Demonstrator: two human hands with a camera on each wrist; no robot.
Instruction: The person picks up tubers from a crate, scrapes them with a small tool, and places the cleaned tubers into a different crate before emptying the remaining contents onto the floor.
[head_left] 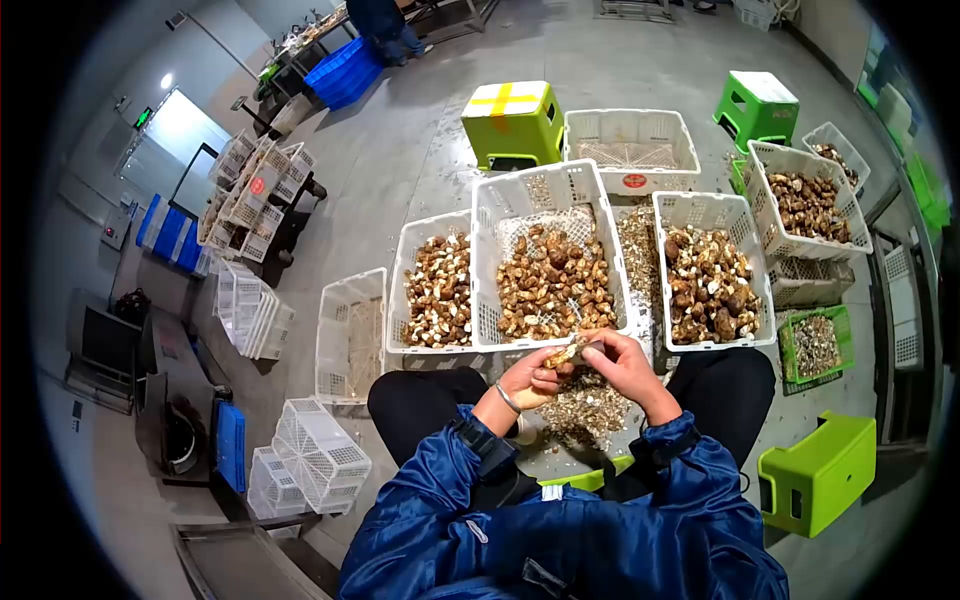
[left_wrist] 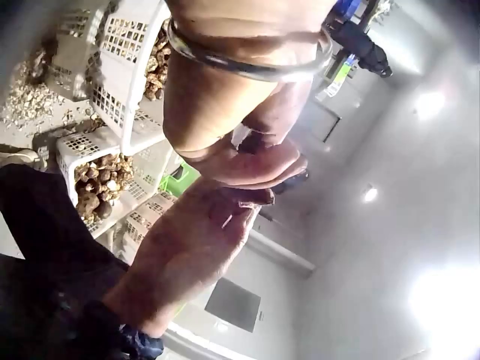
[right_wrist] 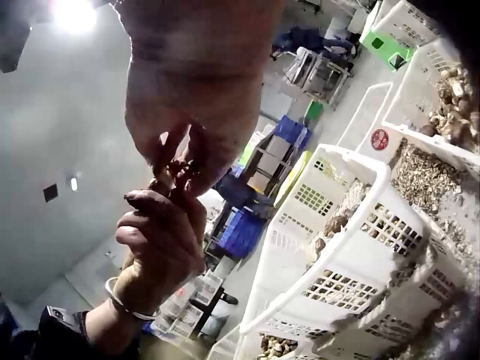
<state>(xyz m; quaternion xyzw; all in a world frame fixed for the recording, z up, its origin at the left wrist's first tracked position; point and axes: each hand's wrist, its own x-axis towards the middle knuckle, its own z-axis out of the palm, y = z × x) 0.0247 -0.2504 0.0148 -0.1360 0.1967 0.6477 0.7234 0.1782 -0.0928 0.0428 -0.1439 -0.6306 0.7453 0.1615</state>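
Low over the front edge of the middle crate, both hands meet around one small mushroom, yellowish and pale with brown patches. My left hand, a bracelet at its wrist, grips the mushroom between thumb and curled fingers. The right hand pinches at the mushroom's other side, its fingertips against those of the left. A small dark grey bit shows by the right thumb; I cannot tell whether it is a tool. In the right wrist view the fingers of the left hand overlap the right fingertips. Brown-and-white mushrooms partly fill the crate.
More mushrooms fill the left crate and right crate. Pale trimmings lie on the floor between the knees. Green stools stand around, and a green basket of scraps is at the right. White crates stack at the left.
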